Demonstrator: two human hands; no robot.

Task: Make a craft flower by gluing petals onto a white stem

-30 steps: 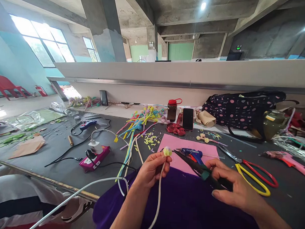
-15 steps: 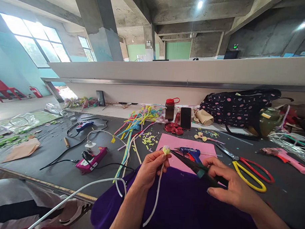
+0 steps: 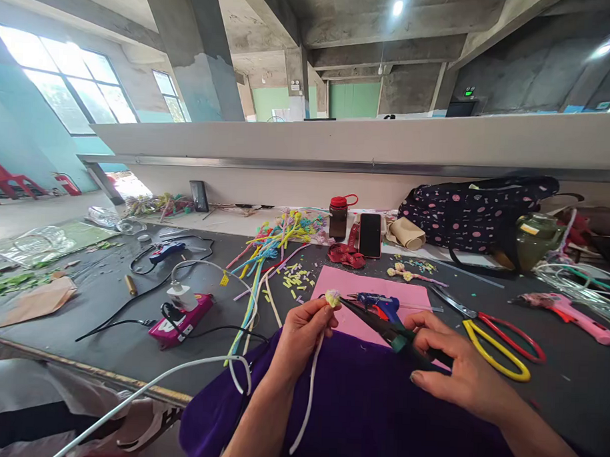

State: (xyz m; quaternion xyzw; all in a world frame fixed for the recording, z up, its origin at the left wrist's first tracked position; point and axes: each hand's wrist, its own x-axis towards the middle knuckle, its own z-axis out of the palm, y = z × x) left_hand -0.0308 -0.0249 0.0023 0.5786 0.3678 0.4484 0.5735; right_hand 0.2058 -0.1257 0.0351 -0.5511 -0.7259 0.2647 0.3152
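Observation:
Between thumb and fingertips, my left hand [image 3: 306, 325] pinches a small pale yellow and lilac flower [image 3: 332, 297] just below its head. Its long white stem [image 3: 309, 402] hangs down in front of the purple cloth on my lap. My right hand [image 3: 455, 364] is wrapped round the dark green and black handles of long-nose pliers [image 3: 374, 322]. The plier tips point left and reach the side of the flower head; whether they grip it is too small to tell. A pink sheet [image 3: 328, 280] with a blue glue gun [image 3: 380, 304] on it lies behind the pliers.
Right of my hand lie scissors [image 3: 501, 339] with red and yellow handles and a pink tool [image 3: 577, 314]. Coloured stems [image 3: 264, 254], a magenta power strip [image 3: 176, 324] and cords spread to the left. A bottle [image 3: 338, 219], a phone [image 3: 370, 235] and a bag [image 3: 465, 217] stand behind.
The view has shifted slightly. Both hands keep the same hold, and the stem's lower end has swung a little to the right. The plier tips stay beside the flower head.

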